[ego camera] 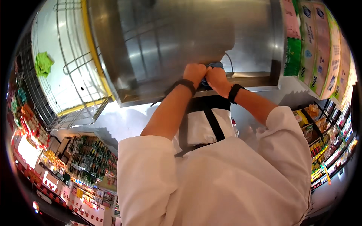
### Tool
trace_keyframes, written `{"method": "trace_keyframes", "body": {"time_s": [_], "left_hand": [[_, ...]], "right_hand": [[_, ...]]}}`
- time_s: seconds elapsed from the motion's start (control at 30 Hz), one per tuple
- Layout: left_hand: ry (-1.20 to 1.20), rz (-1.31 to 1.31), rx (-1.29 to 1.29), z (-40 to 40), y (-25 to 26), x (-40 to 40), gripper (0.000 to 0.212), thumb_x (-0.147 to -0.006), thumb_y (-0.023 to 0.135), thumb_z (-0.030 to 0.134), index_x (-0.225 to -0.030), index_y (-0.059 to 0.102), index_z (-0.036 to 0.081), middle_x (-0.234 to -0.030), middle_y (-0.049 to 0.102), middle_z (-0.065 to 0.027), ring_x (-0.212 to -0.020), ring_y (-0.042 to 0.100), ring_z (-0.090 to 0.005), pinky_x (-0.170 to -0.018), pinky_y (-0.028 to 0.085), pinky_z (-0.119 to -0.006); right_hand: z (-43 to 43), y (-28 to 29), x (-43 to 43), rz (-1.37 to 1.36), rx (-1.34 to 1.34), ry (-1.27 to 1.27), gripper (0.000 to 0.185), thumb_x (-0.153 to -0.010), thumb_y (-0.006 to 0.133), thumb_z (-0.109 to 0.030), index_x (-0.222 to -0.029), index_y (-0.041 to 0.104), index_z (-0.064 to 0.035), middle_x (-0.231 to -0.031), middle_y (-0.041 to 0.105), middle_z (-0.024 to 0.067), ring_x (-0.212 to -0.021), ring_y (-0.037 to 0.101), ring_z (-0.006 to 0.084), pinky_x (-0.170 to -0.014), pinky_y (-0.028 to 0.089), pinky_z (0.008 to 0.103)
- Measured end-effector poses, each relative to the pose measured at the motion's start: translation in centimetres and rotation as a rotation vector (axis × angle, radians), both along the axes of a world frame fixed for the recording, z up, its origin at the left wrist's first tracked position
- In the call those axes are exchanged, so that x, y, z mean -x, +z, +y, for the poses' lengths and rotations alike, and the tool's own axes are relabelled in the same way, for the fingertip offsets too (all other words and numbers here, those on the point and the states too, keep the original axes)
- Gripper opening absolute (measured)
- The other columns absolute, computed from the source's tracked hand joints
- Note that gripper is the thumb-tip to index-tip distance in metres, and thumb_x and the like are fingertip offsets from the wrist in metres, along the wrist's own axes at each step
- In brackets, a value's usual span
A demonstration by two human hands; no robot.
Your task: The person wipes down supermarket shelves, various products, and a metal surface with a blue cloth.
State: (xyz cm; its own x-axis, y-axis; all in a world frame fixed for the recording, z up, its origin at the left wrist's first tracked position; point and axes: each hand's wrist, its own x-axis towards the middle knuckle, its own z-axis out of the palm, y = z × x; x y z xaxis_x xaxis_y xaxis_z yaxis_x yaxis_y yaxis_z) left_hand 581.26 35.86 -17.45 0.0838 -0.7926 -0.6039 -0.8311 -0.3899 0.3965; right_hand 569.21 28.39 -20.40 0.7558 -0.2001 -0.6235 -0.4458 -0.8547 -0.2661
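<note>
Both of my hands are close together at the near edge of a stainless steel counter (181, 34). My left hand (195, 74) is closed on a dark blue-grey cloth (215, 65). Right beside it, my right hand (217, 79) grips the same cloth, the knuckles of the two hands nearly touching. The cloth shows behind and between the fists, bunched up; its lower part is mostly hidden by the hands. A black band circles each wrist, and a loose strap end sticks out from the left one.
Left of the counter, a wire rack (76, 65) stands by a yellow-edged white surface with a bright green cloth (43, 64) on it. Stacked printed packs (314, 50) rise at the right. Shelves of packaged goods (87, 158) stand lower left, more shelves lower right.
</note>
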Motion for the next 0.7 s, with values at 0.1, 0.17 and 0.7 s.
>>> {"method": "trace_keyframes", "body": {"time_s": [0.1,0.17,0.7], "left_hand": [[0.034,-0.077,0.042,5.0,-0.7,-3.3,0.012,-0.084,0.059,0.019,-0.084,0.067,0.010,-0.081,0.069,-0.0076,-0.079,0.068,-0.0260,-0.065,0.051,-0.038],[0.082,-0.116,0.013,7.8,-0.9,-5.6,0.011,-0.083,0.060,0.017,-0.087,0.065,0.008,-0.086,0.069,-0.0104,-0.083,0.068,-0.0283,-0.069,0.052,-0.039],[0.535,-0.475,0.003,13.2,-0.9,-18.5,0.037,-0.071,0.074,0.009,-0.103,0.058,0.003,-0.106,0.061,-0.0179,-0.092,0.064,-0.0354,-0.077,0.055,-0.039]], "right_hand": [[3.2,0.8,-4.1,-0.031,-0.073,0.162,0.013,-0.081,0.056,-0.015,-0.080,0.066,-0.0055,-0.079,0.068,0.0131,-0.071,0.067,0.0307,-0.057,0.052,0.0420],[5.9,2.1,-7.0,-0.143,-0.117,0.114,0.017,-0.082,0.053,-0.016,-0.074,0.064,-0.0045,-0.070,0.065,0.0157,-0.067,0.065,0.0341,-0.061,0.051,0.0438],[13.5,1.3,-22.1,-0.211,-0.007,0.151,0.017,-0.084,0.057,-0.019,-0.078,0.071,-0.0104,-0.082,0.070,0.0113,-0.077,0.069,0.0274,-0.065,0.053,0.0357]]}}
